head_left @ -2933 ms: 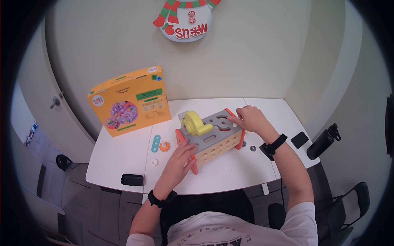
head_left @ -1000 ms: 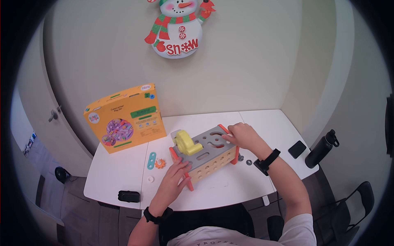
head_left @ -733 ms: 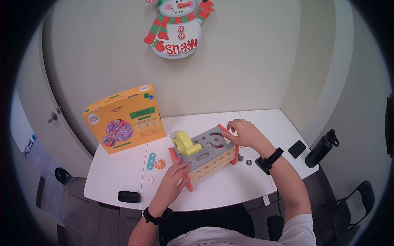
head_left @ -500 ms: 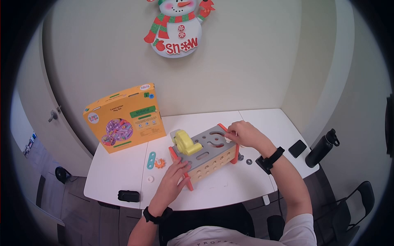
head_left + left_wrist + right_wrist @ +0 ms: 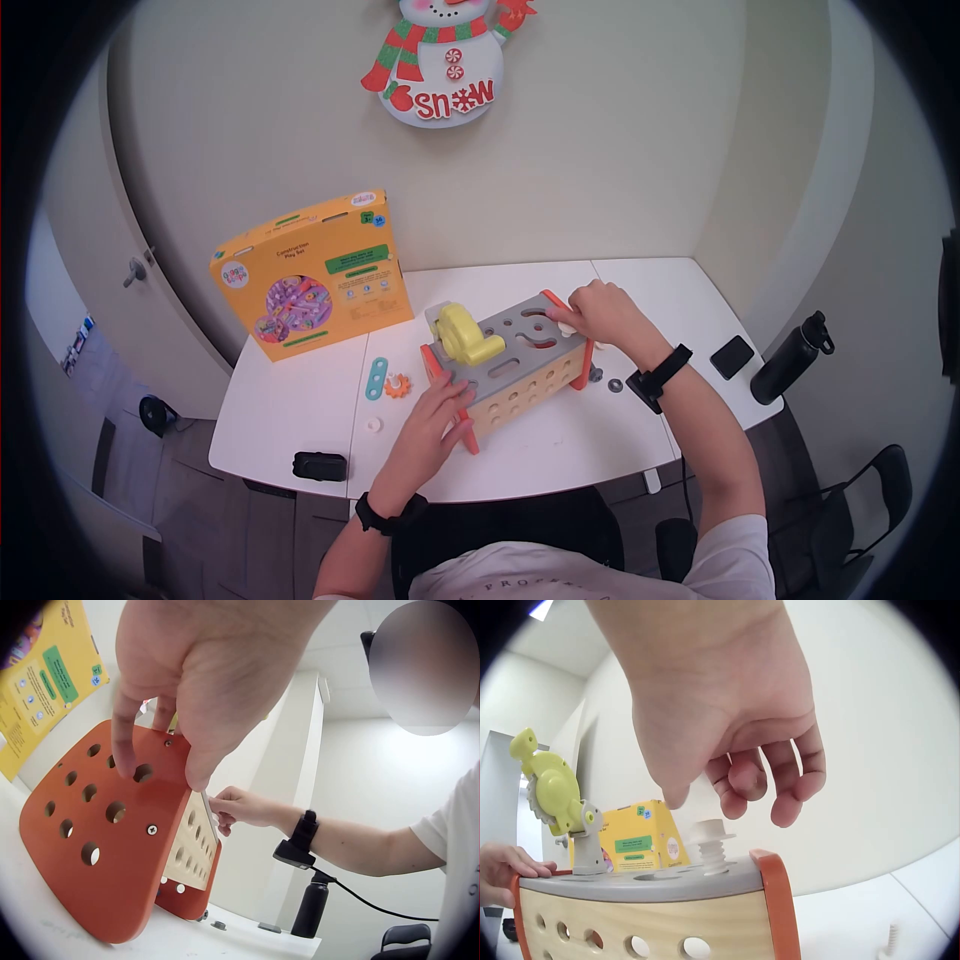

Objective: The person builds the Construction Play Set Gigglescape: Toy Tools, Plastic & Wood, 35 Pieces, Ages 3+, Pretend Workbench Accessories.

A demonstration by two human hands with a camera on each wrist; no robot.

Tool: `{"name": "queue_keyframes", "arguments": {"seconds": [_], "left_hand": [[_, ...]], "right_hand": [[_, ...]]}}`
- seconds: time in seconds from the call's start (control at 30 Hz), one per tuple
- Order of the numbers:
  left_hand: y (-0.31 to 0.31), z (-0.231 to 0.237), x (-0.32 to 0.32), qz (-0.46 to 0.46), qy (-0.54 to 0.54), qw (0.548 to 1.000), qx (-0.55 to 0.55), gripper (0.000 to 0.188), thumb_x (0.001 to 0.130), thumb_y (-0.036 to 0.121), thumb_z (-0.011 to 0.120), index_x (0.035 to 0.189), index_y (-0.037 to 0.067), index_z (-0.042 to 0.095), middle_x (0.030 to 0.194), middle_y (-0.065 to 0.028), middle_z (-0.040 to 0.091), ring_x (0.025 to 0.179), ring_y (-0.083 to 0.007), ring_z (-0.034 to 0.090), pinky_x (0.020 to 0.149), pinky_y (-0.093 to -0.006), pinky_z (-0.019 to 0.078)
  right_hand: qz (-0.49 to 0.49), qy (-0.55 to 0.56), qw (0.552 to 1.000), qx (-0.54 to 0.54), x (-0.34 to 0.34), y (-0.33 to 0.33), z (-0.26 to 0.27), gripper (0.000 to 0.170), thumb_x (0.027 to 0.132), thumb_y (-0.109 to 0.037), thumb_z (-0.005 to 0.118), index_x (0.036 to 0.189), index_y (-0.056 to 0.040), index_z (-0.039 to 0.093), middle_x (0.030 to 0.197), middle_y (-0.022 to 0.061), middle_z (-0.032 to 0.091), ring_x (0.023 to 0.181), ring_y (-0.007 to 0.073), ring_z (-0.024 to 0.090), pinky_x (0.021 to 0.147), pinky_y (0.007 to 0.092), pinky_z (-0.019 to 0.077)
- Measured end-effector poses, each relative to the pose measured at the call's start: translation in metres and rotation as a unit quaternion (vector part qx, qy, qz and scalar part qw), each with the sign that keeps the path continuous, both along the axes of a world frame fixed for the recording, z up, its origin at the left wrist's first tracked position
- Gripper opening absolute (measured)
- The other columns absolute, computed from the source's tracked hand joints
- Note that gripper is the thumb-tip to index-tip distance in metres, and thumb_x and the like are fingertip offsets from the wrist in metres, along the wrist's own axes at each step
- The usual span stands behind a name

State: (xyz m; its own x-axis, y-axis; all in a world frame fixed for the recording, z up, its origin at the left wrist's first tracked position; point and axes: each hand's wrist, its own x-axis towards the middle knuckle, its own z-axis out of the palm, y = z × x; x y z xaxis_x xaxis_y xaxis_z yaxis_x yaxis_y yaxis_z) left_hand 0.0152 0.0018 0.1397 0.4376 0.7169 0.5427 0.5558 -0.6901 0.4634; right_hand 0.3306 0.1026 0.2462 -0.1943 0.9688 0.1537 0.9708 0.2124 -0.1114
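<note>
A toy workbench [image 5: 530, 385] with a grey top, pale wooden front and red-orange end panels stands on the table. My left hand [image 5: 432, 420] holds its left front corner, thumb at the front edge and fingers over the top and end panel [image 5: 82, 825]. At the opposite end my right hand [image 5: 605, 312] is poised over a white plastic screw [image 5: 712, 851] standing in the grey top. In the right wrist view, thumb and bent fingers are spread apart just above the screw head. A yellow-green toy circular saw [image 5: 462, 335] is mounted near the left end.
Left of the bench lie a teal strip [image 5: 376, 379], an orange gear [image 5: 398, 386] and a white ring [image 5: 374, 425]. Grey nuts [image 5: 615, 385] lie at right. An orange box [image 5: 315, 280], black case [image 5: 320, 466], phone [image 5: 732, 356] and black bottle [image 5: 792, 358] stand or lie around.
The right fingers have shifted about the white screw, lifting and coming back down over it. The left hand has stayed on the bench corner. The head view has tilted down, then partly back up.
</note>
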Motion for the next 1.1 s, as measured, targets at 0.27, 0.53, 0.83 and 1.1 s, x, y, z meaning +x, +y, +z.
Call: {"name": "queue_keyframes", "arguments": {"seconds": [0.27, 0.53, 0.83, 1.1], "left_hand": [[0.001, 0.000, -0.001, -0.001, -0.002, 1.000, -0.010, 0.048, 0.088, 0.004, 0.079, 0.134, 0.006, 0.066, 0.143, -0.0125, 0.061, 0.146, -0.0354, 0.046, 0.117, -0.0450, 0.0426], [0.002, -0.003, -0.002, -0.012, -0.011, 1.000, -0.006, 0.048, 0.089, 0.004, 0.078, 0.135, 0.005, 0.065, 0.143, -0.0127, 0.061, 0.146, -0.0353, 0.047, 0.118, -0.0447, 0.0421], [0.006, -0.007, -0.004, -0.030, -0.026, 0.999, 0.028, 0.042, 0.090, 0.005, 0.075, 0.132, 0.004, 0.066, 0.142, -0.0145, 0.060, 0.144, -0.0365, 0.048, 0.118, -0.0447, 0.0422], [0.005, -0.011, -0.002, -0.012, -0.018, 0.999, 0.042, 0.043, 0.090, 0.006, 0.075, 0.132, 0.004, 0.067, 0.142, -0.0139, 0.061, 0.144, -0.0355, 0.048, 0.117, -0.0449, 0.0438]], "right_hand": [[0.161, 0.131, 0.978, -0.016, 0.022, 0.007, 0.002, 0.036, 0.091, -0.034, 0.076, 0.085, 0.0014, 0.073, 0.076, 0.0199, 0.070, 0.069, 0.0361, 0.068, 0.070, 0.0448, 0.0557], [-0.003, 0.014, 1.000, -0.001, 0.000, -0.007, 0.006, 0.054, 0.096, -0.045, 0.072, 0.069, 0.0015, 0.069, 0.065, 0.0214, 0.066, 0.062, 0.0390, 0.067, 0.064, 0.0485, 0.0541], [0.080, 0.350, 0.933, 0.016, 0.000, -0.087, -0.059, 0.054, 0.095, -0.032, 0.078, 0.058, 0.0011, 0.059, 0.046, 0.0056, 0.048, 0.045, 0.0106, 0.040, 0.044, 0.0306, 0.0330], [0.216, 0.284, 0.925, -0.134, -0.049, -0.137, -0.127, 0.031, 0.091, -0.028, 0.081, 0.090, 0.0021, 0.073, 0.080, 0.0138, 0.071, 0.072, 0.0244, 0.071, 0.066, 0.0353, 0.0554]]}}
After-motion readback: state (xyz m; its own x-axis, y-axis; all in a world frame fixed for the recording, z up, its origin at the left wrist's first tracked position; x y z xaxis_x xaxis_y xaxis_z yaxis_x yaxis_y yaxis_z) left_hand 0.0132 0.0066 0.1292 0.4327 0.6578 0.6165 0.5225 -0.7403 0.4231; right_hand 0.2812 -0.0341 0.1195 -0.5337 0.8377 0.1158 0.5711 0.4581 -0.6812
